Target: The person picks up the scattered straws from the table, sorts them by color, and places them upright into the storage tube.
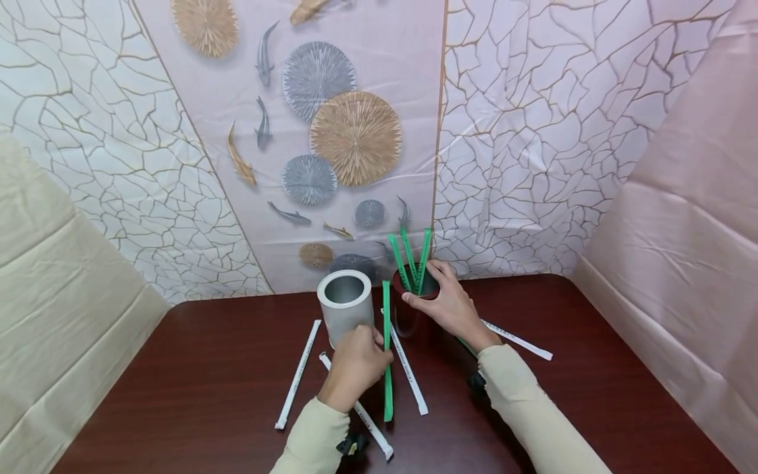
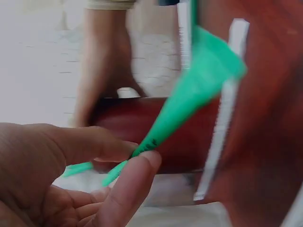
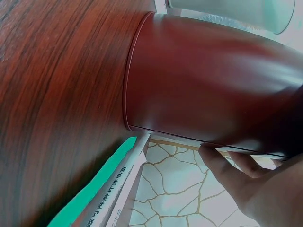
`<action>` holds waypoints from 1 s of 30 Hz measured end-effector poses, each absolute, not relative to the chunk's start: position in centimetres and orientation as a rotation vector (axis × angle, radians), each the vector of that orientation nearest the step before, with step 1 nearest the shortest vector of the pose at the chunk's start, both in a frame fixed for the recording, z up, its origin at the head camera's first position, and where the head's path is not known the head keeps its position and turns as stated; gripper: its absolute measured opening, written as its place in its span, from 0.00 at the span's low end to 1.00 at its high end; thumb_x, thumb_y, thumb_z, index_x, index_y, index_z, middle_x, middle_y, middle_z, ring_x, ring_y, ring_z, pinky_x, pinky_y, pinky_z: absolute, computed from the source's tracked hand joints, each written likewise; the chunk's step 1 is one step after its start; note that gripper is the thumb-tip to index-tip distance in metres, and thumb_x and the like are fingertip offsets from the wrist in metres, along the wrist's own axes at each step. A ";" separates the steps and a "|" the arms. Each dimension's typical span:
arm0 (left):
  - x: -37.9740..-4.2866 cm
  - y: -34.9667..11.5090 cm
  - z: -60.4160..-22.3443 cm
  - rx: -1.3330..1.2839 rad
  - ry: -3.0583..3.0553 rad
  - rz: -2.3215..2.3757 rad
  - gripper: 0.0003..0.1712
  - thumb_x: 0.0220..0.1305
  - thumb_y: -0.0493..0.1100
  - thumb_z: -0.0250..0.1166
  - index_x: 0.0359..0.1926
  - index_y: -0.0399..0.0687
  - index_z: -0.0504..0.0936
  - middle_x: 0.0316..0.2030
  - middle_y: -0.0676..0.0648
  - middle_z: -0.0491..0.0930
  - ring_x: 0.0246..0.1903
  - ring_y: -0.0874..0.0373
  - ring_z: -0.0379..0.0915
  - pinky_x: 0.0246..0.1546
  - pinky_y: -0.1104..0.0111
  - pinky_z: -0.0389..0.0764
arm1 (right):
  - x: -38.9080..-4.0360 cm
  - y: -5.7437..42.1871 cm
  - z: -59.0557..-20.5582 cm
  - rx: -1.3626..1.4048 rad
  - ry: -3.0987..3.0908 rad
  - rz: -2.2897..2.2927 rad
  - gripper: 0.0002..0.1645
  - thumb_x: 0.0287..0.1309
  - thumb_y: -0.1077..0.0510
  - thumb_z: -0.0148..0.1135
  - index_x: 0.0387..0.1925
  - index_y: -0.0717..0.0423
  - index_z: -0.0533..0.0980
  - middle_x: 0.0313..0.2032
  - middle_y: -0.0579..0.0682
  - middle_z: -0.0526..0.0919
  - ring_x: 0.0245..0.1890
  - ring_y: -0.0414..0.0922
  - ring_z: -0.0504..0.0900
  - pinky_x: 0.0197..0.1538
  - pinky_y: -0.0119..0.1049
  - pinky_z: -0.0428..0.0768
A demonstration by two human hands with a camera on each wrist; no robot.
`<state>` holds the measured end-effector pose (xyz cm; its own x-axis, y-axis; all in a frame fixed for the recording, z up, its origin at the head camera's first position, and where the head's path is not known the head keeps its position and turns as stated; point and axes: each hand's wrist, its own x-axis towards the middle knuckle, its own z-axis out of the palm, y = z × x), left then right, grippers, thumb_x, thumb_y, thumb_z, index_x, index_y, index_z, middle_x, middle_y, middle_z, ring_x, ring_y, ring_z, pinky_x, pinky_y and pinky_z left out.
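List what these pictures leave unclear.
Head view: lower ends of the green-wrapped straws, hidden by the dark red cup.
Head view: middle of the nearest white-wrapped straw, hidden by the left hand.
Left wrist view: lettering on the held green-wrapped straw, blurred.
Right wrist view: loose green-wrapped straw, cut by bottom edge.

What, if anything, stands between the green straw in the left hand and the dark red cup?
Nothing visible seems to block it. A white straw lies low on the table between the held green straw and the dark red cup. Three green straws stand in the cup, which the right hand holds.
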<state>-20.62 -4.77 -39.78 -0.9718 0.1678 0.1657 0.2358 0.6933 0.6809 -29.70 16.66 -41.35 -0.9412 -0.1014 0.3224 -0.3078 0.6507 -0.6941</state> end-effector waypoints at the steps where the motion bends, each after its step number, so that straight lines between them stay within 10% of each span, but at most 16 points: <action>1: -20.4 -4.9 -39.1 -0.344 -2.787 -1.131 0.05 0.59 0.31 0.70 0.34 0.37 0.81 0.13 0.55 0.73 0.14 0.63 0.70 0.19 0.69 0.71 | -29.7 16.7 -41.3 0.327 -2.619 1.168 0.61 0.60 0.29 0.71 0.83 0.53 0.58 0.79 0.50 0.58 0.75 0.56 0.66 0.63 0.67 0.73; 19: -24.2 -3.2 -26.3 -0.580 -2.562 -0.846 0.08 0.71 0.42 0.71 0.48 0.47 0.88 0.37 0.48 0.91 0.40 0.51 0.88 0.47 0.50 0.83 | -29.9 16.5 -41.4 0.310 -2.610 1.169 0.60 0.58 0.30 0.73 0.82 0.53 0.60 0.79 0.49 0.60 0.75 0.56 0.67 0.64 0.67 0.72; 30: -28.6 0.4 -29.1 -0.745 -2.614 -0.895 0.12 0.80 0.43 0.62 0.56 0.45 0.86 0.44 0.47 0.90 0.41 0.54 0.86 0.40 0.61 0.83 | -29.8 16.6 -41.3 0.334 -2.585 1.193 0.57 0.58 0.30 0.74 0.81 0.45 0.63 0.75 0.44 0.63 0.69 0.53 0.72 0.62 0.61 0.75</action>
